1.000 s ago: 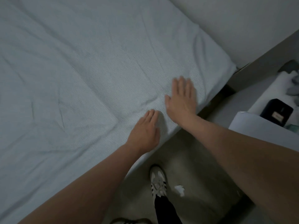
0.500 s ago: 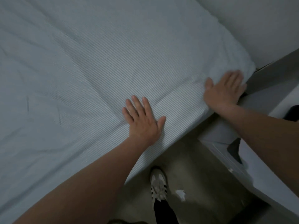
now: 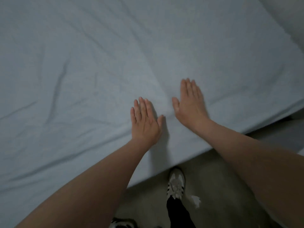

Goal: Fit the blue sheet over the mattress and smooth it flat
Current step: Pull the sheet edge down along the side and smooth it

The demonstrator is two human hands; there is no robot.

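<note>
Left hand [image 3: 144, 122] and right hand [image 3: 190, 104] both lie flat on the blue sheet [image 3: 98, 63], fingers straight and together, holding nothing — palms down, just beside each other near the bed's close edge. From the head view the sheet already covers the mattress top and drapes over the near side, so the fitting looks done and the smoothing is in hand. Creases remain — a long dark fold [image 3: 57, 89] well to the left, and a low ridge [image 3: 162, 97] between the two hands. Next, I judge, the palms need to sweep outward with light, even pressure. A striped sneaker [image 3: 176, 184] stands on the floor [image 3: 222, 186] below.
</note>
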